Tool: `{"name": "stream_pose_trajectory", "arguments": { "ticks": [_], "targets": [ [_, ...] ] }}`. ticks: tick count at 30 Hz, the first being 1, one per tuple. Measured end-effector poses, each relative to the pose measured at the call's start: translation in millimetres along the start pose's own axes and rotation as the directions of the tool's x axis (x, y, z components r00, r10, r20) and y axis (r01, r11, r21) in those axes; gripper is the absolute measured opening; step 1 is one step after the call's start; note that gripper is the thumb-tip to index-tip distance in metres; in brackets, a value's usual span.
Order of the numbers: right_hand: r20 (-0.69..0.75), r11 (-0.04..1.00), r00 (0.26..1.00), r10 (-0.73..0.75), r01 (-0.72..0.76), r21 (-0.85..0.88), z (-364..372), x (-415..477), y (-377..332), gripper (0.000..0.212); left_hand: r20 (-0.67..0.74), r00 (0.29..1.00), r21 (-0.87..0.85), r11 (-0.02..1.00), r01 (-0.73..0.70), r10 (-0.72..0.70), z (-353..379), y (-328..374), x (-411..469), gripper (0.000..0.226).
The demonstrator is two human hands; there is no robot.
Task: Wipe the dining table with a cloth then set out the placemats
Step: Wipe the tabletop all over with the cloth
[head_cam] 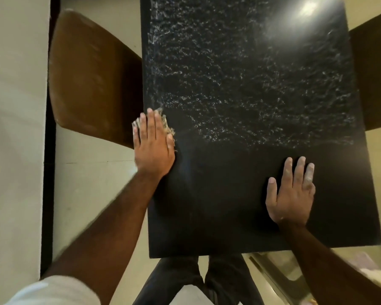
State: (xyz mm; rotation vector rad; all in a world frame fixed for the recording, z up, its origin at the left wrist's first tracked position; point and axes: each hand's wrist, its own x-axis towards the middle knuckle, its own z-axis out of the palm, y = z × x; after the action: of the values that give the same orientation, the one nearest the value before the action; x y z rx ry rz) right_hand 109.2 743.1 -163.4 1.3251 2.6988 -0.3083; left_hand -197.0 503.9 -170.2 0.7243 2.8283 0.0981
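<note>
A black dining table (pixel 240 205) fills the middle of the view; its far part is speckled with whitish streaks, its near part looks plain dark. My left hand (pixel 153 144) lies flat with straight fingers at the table's left edge, pressing a pale frayed cloth (pixel 168 126) that sticks out around the fingertips. My right hand (pixel 291 192) rests flat on the near right part of the tabletop, fingers spread, holding nothing. No placemats are in view.
A brown chair (pixel 90 78) stands pushed against the table's left side. Another dark chair (pixel 376 80) sits at the right edge. A bright light reflection (pixel 308 7) glares on the far tabletop. Pale floor (pixel 92 183) surrounds the table; my legs show below its near edge.
</note>
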Motion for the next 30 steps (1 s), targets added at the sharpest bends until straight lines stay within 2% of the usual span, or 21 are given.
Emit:
{"name": "stream_pose_trajectory", "arguments": {
  "ticks": [4,8,12,18,23,27,30],
  "targets": [
    [0.004,1.0,1.0,0.003,-0.003,-0.009,0,0,0,0.078,-0.022,0.999,-0.007,1.0,0.024,-0.024,-2,24,39,0.075],
    [0.005,1.0,1.0,0.004,-0.004,-0.003,0,-1,-1,0.077,0.008,0.994,-0.001,0.994,-0.107,0.107,7,61,19,0.077],
    [0.001,1.0,1.0,0.007,-0.007,-0.01,-1,-1,-1,0.077,0.082,0.975,-0.003,0.979,-0.205,0.205,19,81,-37,0.078],
    [0.001,1.0,1.0,0.012,-0.012,-0.008,0,-1,-1,0.078,0.082,0.995,0.01,0.998,-0.054,0.053,18,32,-52,0.076],
    [0.0,0.999,1.0,0.001,-0.001,-0.032,1,0,2,0.078,-0.003,0.996,-0.024,0.996,0.084,-0.084,17,65,-11,0.077],
    [0.014,0.999,1.0,-0.007,0.008,-0.043,1,1,5,0.078,0.018,0.999,-0.034,0.998,-0.047,0.048,25,132,-14,0.078],
    [0.015,0.999,1.0,-0.017,0.017,-0.034,1,1,7,0.078,0.065,0.986,-0.029,0.988,-0.154,0.156,35,172,-49,0.079]
  ]
}}
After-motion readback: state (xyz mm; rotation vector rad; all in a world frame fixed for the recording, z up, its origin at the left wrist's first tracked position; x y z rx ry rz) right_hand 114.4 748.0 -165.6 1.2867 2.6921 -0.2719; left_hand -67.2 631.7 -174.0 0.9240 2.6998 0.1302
